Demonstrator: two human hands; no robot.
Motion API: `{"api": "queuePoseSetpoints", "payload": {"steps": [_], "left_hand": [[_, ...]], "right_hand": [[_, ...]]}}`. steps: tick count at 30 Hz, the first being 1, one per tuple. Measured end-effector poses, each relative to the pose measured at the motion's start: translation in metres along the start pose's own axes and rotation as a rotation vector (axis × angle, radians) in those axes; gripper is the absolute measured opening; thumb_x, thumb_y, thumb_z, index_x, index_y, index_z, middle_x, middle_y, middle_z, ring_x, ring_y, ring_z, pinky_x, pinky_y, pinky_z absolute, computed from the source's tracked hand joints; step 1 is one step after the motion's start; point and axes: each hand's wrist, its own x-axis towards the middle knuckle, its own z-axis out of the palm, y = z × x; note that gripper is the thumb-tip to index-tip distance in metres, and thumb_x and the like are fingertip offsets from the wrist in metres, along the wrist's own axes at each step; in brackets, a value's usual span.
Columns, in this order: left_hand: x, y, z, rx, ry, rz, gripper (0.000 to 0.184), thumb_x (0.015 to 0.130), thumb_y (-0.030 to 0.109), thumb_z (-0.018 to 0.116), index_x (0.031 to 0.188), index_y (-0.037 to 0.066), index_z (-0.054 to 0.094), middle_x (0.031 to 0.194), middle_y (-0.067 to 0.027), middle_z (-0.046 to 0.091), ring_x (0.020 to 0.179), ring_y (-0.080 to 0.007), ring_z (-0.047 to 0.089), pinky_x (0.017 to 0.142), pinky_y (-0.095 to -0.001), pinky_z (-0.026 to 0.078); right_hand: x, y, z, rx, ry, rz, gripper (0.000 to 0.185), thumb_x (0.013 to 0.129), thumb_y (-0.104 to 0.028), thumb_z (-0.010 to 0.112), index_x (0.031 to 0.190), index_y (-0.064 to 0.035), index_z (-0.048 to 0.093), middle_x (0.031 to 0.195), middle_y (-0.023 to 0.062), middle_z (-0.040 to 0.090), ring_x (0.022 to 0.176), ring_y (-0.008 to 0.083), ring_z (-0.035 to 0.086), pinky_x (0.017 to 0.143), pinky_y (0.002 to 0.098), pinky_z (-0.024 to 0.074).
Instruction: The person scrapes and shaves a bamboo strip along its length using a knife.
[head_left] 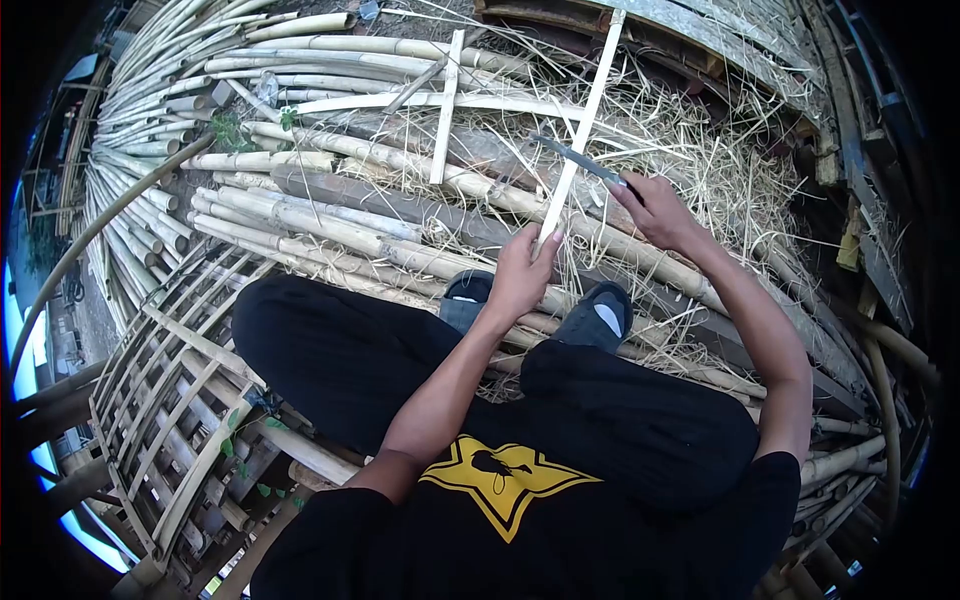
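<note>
My left hand (522, 273) is closed around the lower end of a long pale bamboo strip (592, 103), which slants up and away toward the top of the view. In my right hand (655, 212) is a knife (585, 163), its handle mostly hidden by the fingers. The grey blade lies across the strip, a little beyond my left hand; whether it bites into the bamboo I cannot tell. Left of the strip, a shorter pale bamboo slat (447, 108) rests across the poles.
Bamboo poles (400, 240) lie in front of my sandalled feet (596, 318). Shavings (690, 130) cover the ground at the right. A large stack of bamboo (150, 150) fills the far left, with a woven bamboo lattice (185, 385) nearer me. Wooden boards (740, 50) stand at the upper right.
</note>
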Motion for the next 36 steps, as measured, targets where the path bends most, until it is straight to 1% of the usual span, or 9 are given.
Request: {"api": "queuePoseSetpoints", "payload": {"steps": [4, 6, 12, 15, 22, 25, 28, 30, 36], "left_hand": [[0.001, 0.003, -0.005, 0.037, 0.011, 0.063, 0.029, 0.093, 0.029, 0.060, 0.087, 0.000, 0.058, 0.055, 0.0019, 0.048, 0.050, -0.0034, 0.044, 0.044, -0.0248, 0.035], [-0.002, 0.008, -0.006, 0.278, 0.097, 0.168, 0.030, 0.087, 0.028, 0.066, 0.083, -0.001, 0.060, 0.057, -0.0042, 0.053, 0.053, -0.0125, 0.053, 0.051, -0.0310, 0.043], [-0.003, 0.012, -0.006, 0.302, 0.191, 0.119, 0.028, 0.081, 0.021, 0.064, 0.088, -0.006, 0.064, 0.073, -0.0246, 0.062, 0.067, -0.0385, 0.062, 0.064, -0.0425, 0.047], [-0.006, 0.018, -0.008, 0.267, 0.172, 0.025, 0.028, 0.082, 0.020, 0.062, 0.089, -0.007, 0.065, 0.078, -0.0276, 0.063, 0.074, -0.0411, 0.063, 0.067, -0.0446, 0.047], [-0.010, 0.020, -0.003, 0.280, 0.262, 0.128, 0.026, 0.089, 0.018, 0.058, 0.089, -0.007, 0.062, 0.068, -0.0268, 0.060, 0.063, -0.0411, 0.061, 0.059, -0.0440, 0.045], [-0.018, 0.023, -0.002, 0.252, 0.129, -0.060, 0.026, 0.091, 0.019, 0.058, 0.089, -0.007, 0.060, 0.061, -0.0243, 0.057, 0.057, -0.0404, 0.058, 0.055, -0.0428, 0.043], [-0.028, 0.018, 0.003, 0.308, 0.103, 0.044, 0.027, 0.091, 0.021, 0.059, 0.087, -0.006, 0.059, 0.058, -0.0212, 0.055, 0.054, -0.0366, 0.057, 0.053, -0.0421, 0.042], [-0.035, 0.012, 0.006, 0.324, 0.003, 0.110, 0.027, 0.091, 0.022, 0.059, 0.086, -0.005, 0.058, 0.060, -0.0217, 0.056, 0.054, -0.0338, 0.058, 0.053, -0.0412, 0.042], [-0.007, 0.007, 0.005, 0.055, 0.041, 0.123, 0.039, 0.099, 0.032, 0.047, 0.079, 0.000, 0.054, 0.054, -0.0020, 0.042, 0.045, -0.0092, 0.038, 0.044, -0.0284, 0.030]], "right_hand": [[-0.009, -0.026, 0.024, -0.047, -0.199, -0.017, 0.039, 0.096, -0.037, 0.047, 0.083, -0.0005, 0.056, 0.059, 0.0211, 0.055, 0.056, 0.0402, 0.055, 0.058, 0.0473, 0.0441], [-0.012, -0.034, 0.024, -0.077, -0.189, -0.065, 0.040, 0.096, -0.037, 0.047, 0.084, -0.0002, 0.056, 0.060, 0.0217, 0.056, 0.059, 0.0415, 0.056, 0.060, 0.0485, 0.0452], [-0.017, -0.046, 0.036, -0.175, -0.250, -0.073, 0.041, 0.096, -0.038, 0.045, 0.085, -0.0002, 0.058, 0.064, 0.0236, 0.059, 0.068, 0.0449, 0.059, 0.064, 0.0533, 0.0472], [-0.017, -0.049, 0.041, -0.197, -0.265, -0.035, 0.041, 0.096, -0.038, 0.044, 0.084, -0.0006, 0.057, 0.064, 0.0242, 0.059, 0.068, 0.0453, 0.059, 0.064, 0.0536, 0.0472], [-0.009, -0.030, 0.042, -0.231, -0.197, -0.032, 0.042, 0.096, -0.039, 0.044, 0.087, -0.0002, 0.057, 0.063, 0.0233, 0.058, 0.063, 0.0443, 0.058, 0.062, 0.0532, 0.0467], [0.005, 0.000, 0.025, -0.284, -0.152, -0.010, 0.048, 0.098, -0.041, 0.038, 0.084, 0.0008, 0.057, 0.063, 0.0223, 0.058, 0.063, 0.0420, 0.058, 0.062, 0.0506, 0.0454], [0.034, 0.072, -0.016, -0.175, 0.056, 0.353, 0.055, 0.099, -0.045, 0.033, 0.083, 0.0018, 0.059, 0.064, 0.0219, 0.059, 0.061, 0.0385, 0.056, 0.064, 0.0477, 0.0438], [0.030, 0.078, -0.060, -0.326, 0.171, 0.388, 0.056, 0.098, -0.047, 0.035, 0.083, 0.0021, 0.059, 0.066, 0.0220, 0.059, 0.059, 0.0370, 0.055, 0.062, 0.0467, 0.0429], [0.010, 0.029, -0.023, -0.078, 0.134, 0.170, 0.050, 0.099, -0.044, 0.039, 0.083, 0.0006, 0.054, 0.059, 0.0155, 0.050, 0.054, 0.0284, 0.045, 0.057, 0.0414, 0.0378]]}}
